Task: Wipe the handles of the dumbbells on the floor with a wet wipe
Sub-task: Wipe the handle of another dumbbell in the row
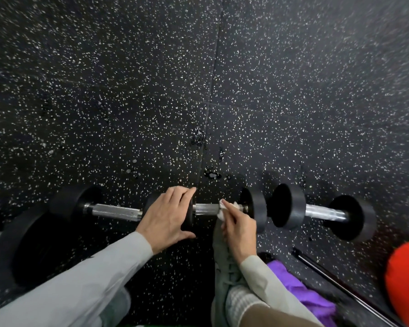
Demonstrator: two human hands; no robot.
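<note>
Sleeves low in frame; my left hand [169, 214], fingers spread, steadies the middle dumbbell [224, 210] at lower centre. Right hand [237, 224] pinches the wet wipe [223, 210] on its handle: I'd wrap fully and twist along the knurling.

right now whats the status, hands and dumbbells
Left hand flat on middle dumbbell's left plate. Right hand pinching wet wipe on its handle. Shoe close under that handle.
</note>
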